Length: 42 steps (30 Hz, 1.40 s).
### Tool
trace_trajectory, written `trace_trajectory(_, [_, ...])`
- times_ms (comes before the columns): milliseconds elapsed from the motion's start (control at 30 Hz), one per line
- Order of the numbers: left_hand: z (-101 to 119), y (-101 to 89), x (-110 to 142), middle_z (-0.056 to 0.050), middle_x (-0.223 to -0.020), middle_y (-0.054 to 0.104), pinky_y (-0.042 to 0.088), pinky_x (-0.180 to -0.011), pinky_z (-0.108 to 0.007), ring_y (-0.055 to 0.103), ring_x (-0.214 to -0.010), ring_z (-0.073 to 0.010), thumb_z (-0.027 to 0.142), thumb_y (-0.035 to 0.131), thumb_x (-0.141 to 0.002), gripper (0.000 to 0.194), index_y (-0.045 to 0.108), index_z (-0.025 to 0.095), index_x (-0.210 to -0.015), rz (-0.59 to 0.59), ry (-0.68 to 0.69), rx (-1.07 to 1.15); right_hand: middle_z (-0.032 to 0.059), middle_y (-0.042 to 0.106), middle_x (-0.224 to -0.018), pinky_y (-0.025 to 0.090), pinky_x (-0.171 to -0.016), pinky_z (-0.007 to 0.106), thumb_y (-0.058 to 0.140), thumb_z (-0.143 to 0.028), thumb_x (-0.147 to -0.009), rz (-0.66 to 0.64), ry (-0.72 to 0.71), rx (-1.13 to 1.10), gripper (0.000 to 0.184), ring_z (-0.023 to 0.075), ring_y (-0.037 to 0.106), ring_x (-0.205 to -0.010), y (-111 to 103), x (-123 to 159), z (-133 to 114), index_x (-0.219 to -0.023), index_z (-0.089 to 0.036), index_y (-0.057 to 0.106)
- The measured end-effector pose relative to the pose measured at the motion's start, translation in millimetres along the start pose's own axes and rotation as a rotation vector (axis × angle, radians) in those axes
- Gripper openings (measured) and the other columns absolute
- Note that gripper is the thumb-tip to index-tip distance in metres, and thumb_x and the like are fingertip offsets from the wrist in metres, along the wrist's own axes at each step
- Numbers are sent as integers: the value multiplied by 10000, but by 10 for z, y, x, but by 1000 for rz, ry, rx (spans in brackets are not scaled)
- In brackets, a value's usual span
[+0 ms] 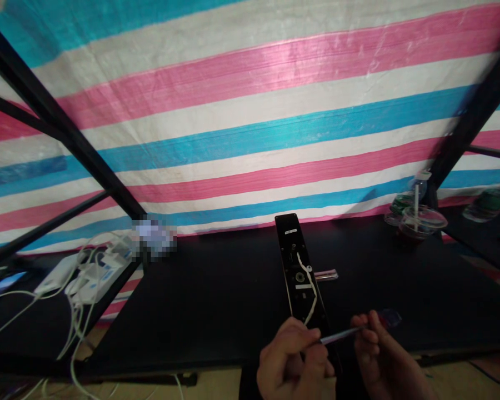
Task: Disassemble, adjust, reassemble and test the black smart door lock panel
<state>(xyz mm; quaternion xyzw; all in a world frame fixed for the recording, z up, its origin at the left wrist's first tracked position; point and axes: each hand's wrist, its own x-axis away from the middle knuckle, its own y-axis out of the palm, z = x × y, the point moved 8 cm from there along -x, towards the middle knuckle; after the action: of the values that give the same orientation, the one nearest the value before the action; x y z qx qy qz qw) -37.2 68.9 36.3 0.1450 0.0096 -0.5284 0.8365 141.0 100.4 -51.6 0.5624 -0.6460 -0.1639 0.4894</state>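
My right hand (pixel 379 347) is closed around a screwdriver (pixel 342 335) with a clear, bluish and red handle. Its thin metal shaft points left, to the fingertips of my left hand (pixel 295 358). The left fingers are pinched together at the shaft's tip; whatever small thing they hold there is hidden. Just beyond the hands, a long black panel (pixel 289 255), like the back of a door lock, lies on the black table. A white cable (pixel 315 289) runs down it toward my left hand, which covers its near end.
A small clear packet (pixel 327 275) lies right of the panel on the black table (pixel 200 300). At the back right stand a plastic cup with a straw (pixel 423 223) and bottles. Power strips (pixel 95 280) with tangled white cables are on the left. Black metal posts (pixel 87 161) frame a striped sheet.
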Motion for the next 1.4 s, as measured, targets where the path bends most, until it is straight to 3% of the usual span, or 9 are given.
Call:
trace_trajectory(100, [-154,11,-135,1,-572,635,484,-524,-276,546,-455,-123,499,771,-738,304,782,221,-861,46,-54,-27,24,760,-797,619,-591,134,933,-230,-612,48,-191,11,293,101,712,-601,133,4,-206,-814,-179,728])
trace_trajectory(200, [-290,70,-438,0,-601,637,528,-648,-279,612,-588,-153,449,747,-767,382,753,175,-1033,-37,35,-113,42,768,-814,605,-569,154,889,-298,-687,72,-498,95,255,107,711,-602,388,-62,-586,-799,-163,704])
trace_trajectory(267, [-466,0,-716,-50,-766,701,532,-726,-289,651,-722,-172,430,654,-853,334,738,169,-1043,36,70,-205,64,770,-802,616,-613,221,830,-364,-758,38,-710,210,259,128,712,-600,666,-182,-864,-789,-146,695])
trace_trajectory(367, [-816,-56,-1120,-135,-1126,704,536,-831,-329,667,-988,-238,427,678,-829,410,696,168,-1146,128,65,-272,72,768,-759,609,-677,308,733,-423,-837,-84,-969,437,276,172,721,-624,1194,-476,-1164,-773,-157,697])
trace_trajectory(467, [-1130,14,-1361,-146,-1247,670,527,-912,-348,653,-1101,-254,427,718,-796,528,638,174,-1253,107,-12,-193,80,757,-690,597,-728,372,645,-483,-880,-195,-1036,739,342,225,733,-651,1696,-880,-1203,-782,-163,714])
trace_trajectory(633, [-1337,185,-1365,-132,-1055,748,584,-728,-322,727,-842,-228,527,688,-806,703,545,151,-1382,-42,-198,52,90,768,-722,596,-705,370,598,-539,-877,-345,-981,880,378,239,736,-656,2151,-1353,-1038,-827,-177,694])
trace_trajectory(767, [-1340,153,-1337,-145,-1050,756,586,-676,-303,731,-795,-224,560,756,-730,794,567,135,-1374,-44,-229,110,86,761,-706,594,-676,362,610,-536,-870,-393,-978,941,354,237,728,-634,2281,-1450,-926,-819,-191,676])
trace_trajectory(933, [-1371,162,-1335,-123,-889,775,567,-587,-279,717,-677,-207,575,789,-681,896,537,110,-1404,-64,-262,162,87,759,-697,589,-668,362,598,-557,-871,-385,-1004,983,375,241,729,-640,2321,-1409,-901,-821,-193,673])
trace_trajectory(1400, [-1327,163,-1332,-131,-886,775,566,-614,-283,714,-686,-204,572,787,-687,912,521,92,-1416,-75,-252,166,75,746,-682,581,-656,339,608,-523,-880,-397,-1019,978,359,220,721,-625,2336,-1355,-964,-825,-176,681])
